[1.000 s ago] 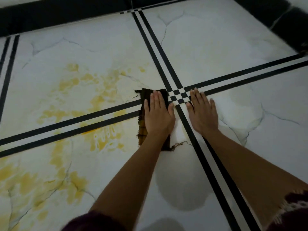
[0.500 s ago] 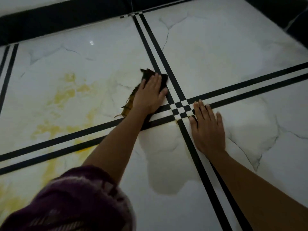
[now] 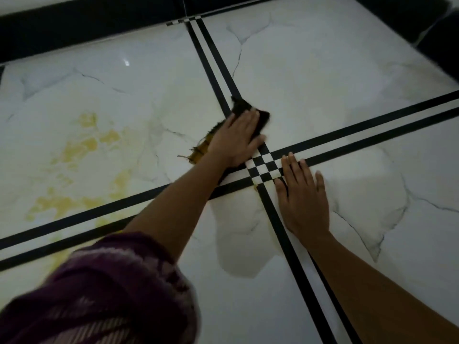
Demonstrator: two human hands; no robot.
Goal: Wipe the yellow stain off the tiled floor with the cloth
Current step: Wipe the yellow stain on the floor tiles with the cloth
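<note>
A dark cloth (image 3: 242, 106) with a frayed, yellow-soaked edge (image 3: 200, 151) lies on the white marble-patterned tiled floor (image 3: 323, 70), just up-left of where the black double stripes cross. My left hand (image 3: 236, 140) presses flat on it, fingers straight, pointing up-right. The yellow stain (image 3: 82, 147) spreads in patches over the left tile, with more of it lower by the stripes, well left of the cloth. My right hand (image 3: 303, 194) lies flat on the floor right of the checkered crossing (image 3: 263, 167), fingers spread.
A black border (image 3: 87, 28) runs along the far edge of the floor, and a dark edge (image 3: 422, 18) closes the top right corner. My purple patterned sleeve (image 3: 104, 294) fills the lower left. Black stripes (image 3: 372, 130) split the floor into four tiles.
My left hand slid the cloth up and away from the lower tile, across the stripe, then slightly right toward the crossing. The stain near the crossing looks fainter. My right hand stayed planted.
</note>
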